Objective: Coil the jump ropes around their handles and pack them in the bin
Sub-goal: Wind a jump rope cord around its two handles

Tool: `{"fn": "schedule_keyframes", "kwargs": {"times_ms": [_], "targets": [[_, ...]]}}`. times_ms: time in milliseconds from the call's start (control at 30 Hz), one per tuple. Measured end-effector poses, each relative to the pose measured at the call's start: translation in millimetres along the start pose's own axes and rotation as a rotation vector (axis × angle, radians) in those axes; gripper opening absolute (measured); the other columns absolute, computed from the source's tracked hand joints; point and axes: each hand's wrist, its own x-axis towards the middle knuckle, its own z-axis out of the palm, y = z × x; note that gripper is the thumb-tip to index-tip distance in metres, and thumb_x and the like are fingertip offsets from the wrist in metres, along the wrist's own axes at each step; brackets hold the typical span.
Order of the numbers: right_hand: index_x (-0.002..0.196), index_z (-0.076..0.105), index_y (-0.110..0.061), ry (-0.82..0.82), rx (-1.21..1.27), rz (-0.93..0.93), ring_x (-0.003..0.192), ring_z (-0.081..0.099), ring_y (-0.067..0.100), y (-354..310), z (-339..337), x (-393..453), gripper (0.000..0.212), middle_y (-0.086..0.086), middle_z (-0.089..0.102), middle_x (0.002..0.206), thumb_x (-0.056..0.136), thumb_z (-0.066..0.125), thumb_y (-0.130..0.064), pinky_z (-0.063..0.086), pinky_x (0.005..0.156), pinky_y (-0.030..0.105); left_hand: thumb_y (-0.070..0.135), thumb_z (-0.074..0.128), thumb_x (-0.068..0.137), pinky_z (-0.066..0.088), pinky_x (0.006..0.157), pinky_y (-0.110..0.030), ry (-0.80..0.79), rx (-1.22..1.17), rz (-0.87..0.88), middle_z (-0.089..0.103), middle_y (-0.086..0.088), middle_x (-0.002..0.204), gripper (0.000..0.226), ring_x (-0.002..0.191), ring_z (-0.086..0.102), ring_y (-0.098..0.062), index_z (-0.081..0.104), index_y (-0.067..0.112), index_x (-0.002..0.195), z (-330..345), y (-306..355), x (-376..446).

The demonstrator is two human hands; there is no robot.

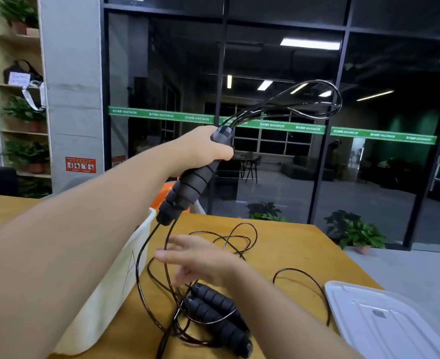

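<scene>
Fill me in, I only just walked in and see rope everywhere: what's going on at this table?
A person is packing up jump ropes. The left hand holds up a pair of foam handles, with rope loops sticking out above the fist and the remaining rope hanging down to the table. The right hand, fingers spread, reaches toward that loose rope. A second pair of handles lies on the table amid tangled rope. The white bin stands on the left, and its lid lies to the right.
</scene>
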Motion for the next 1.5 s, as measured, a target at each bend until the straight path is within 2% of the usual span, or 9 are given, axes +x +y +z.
{"fn": "schedule_keyframes", "kwargs": {"times_ms": [300, 467, 700, 933, 1100, 1300, 1367, 1433, 1500], "targets": [[0.107, 0.065, -0.021, -0.128, -0.095, 0.034, 0.053, 0.041, 0.004, 13, 23, 8, 0.018, -0.008, 0.067, 0.082, 0.091, 0.065, -0.029, 0.035, 0.051, 0.016, 0.016, 0.064, 0.081, 0.042, 0.061, -0.031, 0.015, 0.040, -0.014, 0.050, -0.004, 0.077, 0.017, 0.067, 0.047, -0.019, 0.047, 0.017, 0.085, -1, -3, -7], [0.108, 0.064, -0.009, 0.160, -0.500, 0.169, 0.071, 0.058, 0.011, 30, 2, 10, 0.020, 0.004, 0.064, 0.091, 0.094, 0.058, -0.021, 0.049, 0.061, 0.021, 0.015, 0.062, 0.081, 0.040, 0.058, -0.027, 0.051, 0.112, 0.020, 0.051, -0.005, 0.079, 0.014, 0.068, 0.048, -0.018, 0.049, 0.015, 0.085, -10, 3, -12], [0.096, 0.054, -0.004, 0.532, -0.341, 0.455, 0.053, 0.060, 0.012, 37, -88, -1, 0.013, 0.007, 0.061, 0.076, 0.094, 0.055, -0.016, 0.056, 0.062, 0.024, 0.017, 0.063, 0.079, 0.037, 0.059, -0.027, 0.053, 0.264, 0.041, 0.052, -0.003, 0.076, 0.015, 0.065, 0.047, -0.016, 0.048, 0.014, 0.080, -27, 3, -21], [0.106, 0.065, -0.017, 0.121, -0.411, 0.218, 0.059, 0.058, 0.003, 9, -49, -15, 0.024, -0.003, 0.062, 0.086, 0.093, 0.059, -0.036, 0.050, 0.059, 0.017, 0.016, 0.063, 0.081, 0.039, 0.060, -0.027, 0.011, 0.149, 0.043, 0.051, -0.004, 0.077, 0.015, 0.068, 0.048, -0.016, 0.049, 0.014, 0.084, -17, 8, -19], [0.124, 0.058, -0.015, -0.048, 0.051, 0.052, 0.070, 0.064, 0.013, 5, 7, 6, 0.061, -0.006, 0.065, 0.120, 0.093, 0.039, -0.064, 0.054, 0.066, 0.024, 0.020, 0.063, 0.080, 0.041, 0.059, -0.027, 0.007, 0.161, 0.064, 0.050, 0.000, 0.076, 0.016, 0.065, 0.048, -0.014, 0.048, 0.018, 0.079, -7, 20, -16], [0.138, 0.049, -0.010, -0.171, 0.667, -0.048, 0.130, 0.049, 0.031, 12, 8, 12, 0.100, 0.012, 0.059, 0.134, 0.078, 0.017, -0.083, 0.039, 0.102, 0.046, 0.018, 0.063, 0.081, 0.039, 0.057, -0.024, 0.014, 0.198, 0.066, 0.049, -0.001, 0.077, 0.014, 0.066, 0.047, -0.014, 0.050, 0.013, 0.086, -13, 14, -21], [0.137, 0.044, -0.014, -0.246, 0.602, -0.097, 0.118, 0.060, 0.030, 15, 5, 8, 0.088, 0.010, 0.064, 0.127, 0.076, 0.040, -0.077, 0.040, 0.106, 0.047, 0.017, 0.062, 0.082, 0.038, 0.057, -0.024, 0.026, 0.200, 0.059, 0.049, -0.001, 0.077, 0.013, 0.065, 0.046, -0.013, 0.051, 0.013, 0.088, -14, 10, -21], [0.128, 0.051, -0.018, -0.275, 0.504, -0.125, 0.078, 0.065, 0.013, 16, 2, 3, 0.064, 0.002, 0.065, 0.095, 0.080, 0.064, -0.059, 0.053, 0.077, 0.027, 0.016, 0.062, 0.083, 0.037, 0.057, -0.024, 0.027, 0.203, 0.062, 0.048, -0.002, 0.077, 0.013, 0.064, 0.045, -0.013, 0.050, 0.013, 0.087, -13, 8, -21], [0.109, 0.063, -0.020, -0.248, 0.380, -0.114, 0.054, 0.041, 0.004, 14, 0, -3, 0.027, -0.004, 0.042, 0.070, 0.087, 0.068, -0.036, 0.036, 0.050, 0.015, 0.016, 0.062, 0.083, 0.037, 0.058, -0.025, 0.026, 0.209, 0.061, 0.048, -0.002, 0.077, 0.013, 0.065, 0.045, -0.013, 0.050, 0.013, 0.086, -14, 7, -21]]}}
